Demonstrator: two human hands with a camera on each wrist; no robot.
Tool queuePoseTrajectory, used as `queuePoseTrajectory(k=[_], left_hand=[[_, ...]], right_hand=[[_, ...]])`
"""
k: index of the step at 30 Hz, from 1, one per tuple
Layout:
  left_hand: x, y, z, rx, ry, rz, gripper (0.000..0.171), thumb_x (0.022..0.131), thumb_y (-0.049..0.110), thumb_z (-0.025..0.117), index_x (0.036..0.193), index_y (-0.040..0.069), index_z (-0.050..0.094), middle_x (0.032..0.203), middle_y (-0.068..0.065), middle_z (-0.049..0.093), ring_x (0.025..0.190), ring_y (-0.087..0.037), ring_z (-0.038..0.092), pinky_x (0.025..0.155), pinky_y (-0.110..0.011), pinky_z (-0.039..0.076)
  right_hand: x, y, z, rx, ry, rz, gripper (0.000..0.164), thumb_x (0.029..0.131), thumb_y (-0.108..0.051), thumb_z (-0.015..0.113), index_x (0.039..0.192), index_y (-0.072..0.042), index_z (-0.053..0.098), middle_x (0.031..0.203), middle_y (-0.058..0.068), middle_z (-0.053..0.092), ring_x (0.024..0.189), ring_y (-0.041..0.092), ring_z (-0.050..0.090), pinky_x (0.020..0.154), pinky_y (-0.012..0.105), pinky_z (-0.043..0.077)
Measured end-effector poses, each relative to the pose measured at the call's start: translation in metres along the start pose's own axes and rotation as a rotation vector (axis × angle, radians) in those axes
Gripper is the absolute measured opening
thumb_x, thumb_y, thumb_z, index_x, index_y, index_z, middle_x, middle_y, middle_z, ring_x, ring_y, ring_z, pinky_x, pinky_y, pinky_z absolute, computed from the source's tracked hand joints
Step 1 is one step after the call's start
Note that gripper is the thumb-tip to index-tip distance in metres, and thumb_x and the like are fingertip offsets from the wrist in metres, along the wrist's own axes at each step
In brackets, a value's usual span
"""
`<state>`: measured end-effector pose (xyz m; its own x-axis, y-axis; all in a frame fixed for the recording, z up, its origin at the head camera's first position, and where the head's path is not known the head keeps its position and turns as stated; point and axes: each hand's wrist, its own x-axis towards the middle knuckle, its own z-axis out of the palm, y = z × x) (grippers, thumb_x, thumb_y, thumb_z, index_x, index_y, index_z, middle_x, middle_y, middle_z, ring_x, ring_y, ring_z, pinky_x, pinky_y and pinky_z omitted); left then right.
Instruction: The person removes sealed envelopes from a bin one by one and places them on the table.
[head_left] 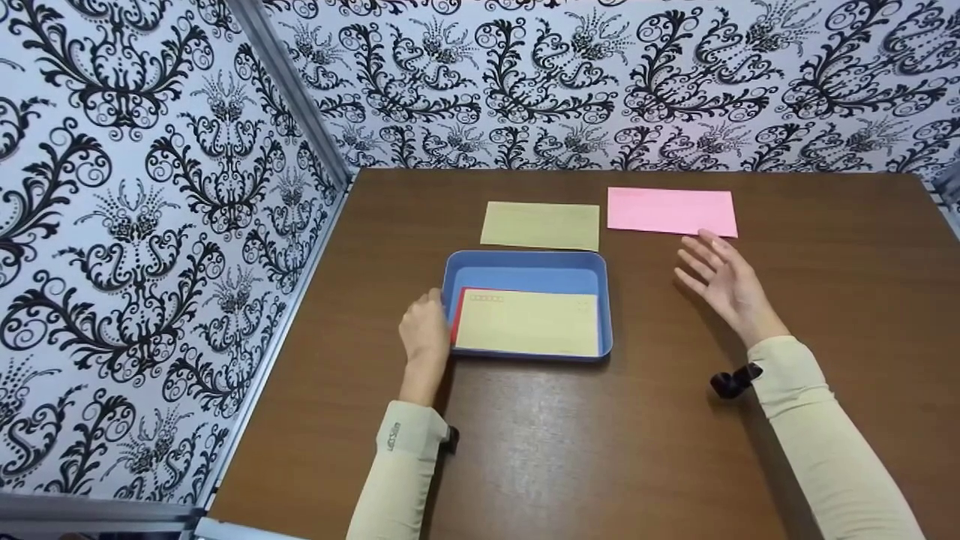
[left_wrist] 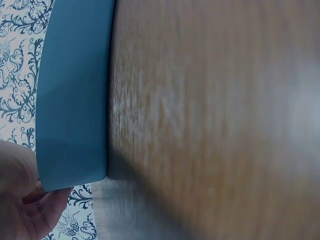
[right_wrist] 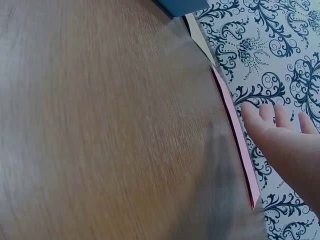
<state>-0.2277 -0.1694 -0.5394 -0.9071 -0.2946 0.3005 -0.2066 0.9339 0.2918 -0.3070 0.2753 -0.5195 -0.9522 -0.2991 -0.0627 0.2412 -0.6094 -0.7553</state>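
A shallow blue tray [head_left: 525,259] lies on the table. Inside it a cream envelope [head_left: 528,322] with small red postcode boxes lies over something red [head_left: 457,319], of which only an edge shows. My left hand [head_left: 424,326] grips the tray's left wall with curled fingers; in the left wrist view they wrap round the side of the blue tray [left_wrist: 75,100]. My right hand [head_left: 726,289] hovers over the table, fingers extended and holding nothing, just short of a pink envelope [head_left: 671,211]. Behind the tray rests another cream envelope [head_left: 540,225], left of the pink one.
The brown wooden table [head_left: 555,442] runs back to a wall panel [head_left: 570,82] with black scroll patterns. A similar panel [head_left: 150,225] stands along the left side. Black wrist cameras [head_left: 735,381] are strapped at both sleeves.
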Motion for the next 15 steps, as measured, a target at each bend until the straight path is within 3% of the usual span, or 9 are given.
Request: queuePoseTrajectory(k=[5, 15], left_hand=[[-0.0007, 0.0010, -0.0011, 0.006, 0.001, -0.009, 0.026, 0.086, -0.001, 0.060, 0.108, 0.008, 0.070, 0.100, -0.013, 0.075, 0.089, -0.040, 0.071, 0.074, -0.053, 0.058], [-0.0014, 0.0013, -0.0017, 0.008, 0.020, -0.001, 0.022, 0.087, 0.001, 0.061, 0.106, 0.007, 0.070, 0.096, -0.013, 0.074, 0.087, -0.039, 0.071, 0.072, -0.052, 0.058]], right_hand=[[0.0000, 0.0009, 0.0013, 0.034, -0.013, 0.008, 0.030, 0.107, -0.024, 0.039, 0.133, -0.016, 0.049, 0.129, 0.000, 0.066, 0.121, 0.016, 0.061, 0.104, 0.035, 0.049], [-0.0007, 0.0058, 0.0046, -0.038, -0.022, 0.002, 0.030, 0.106, -0.026, 0.040, 0.133, -0.018, 0.049, 0.129, -0.001, 0.065, 0.121, 0.014, 0.060, 0.104, 0.033, 0.049]])
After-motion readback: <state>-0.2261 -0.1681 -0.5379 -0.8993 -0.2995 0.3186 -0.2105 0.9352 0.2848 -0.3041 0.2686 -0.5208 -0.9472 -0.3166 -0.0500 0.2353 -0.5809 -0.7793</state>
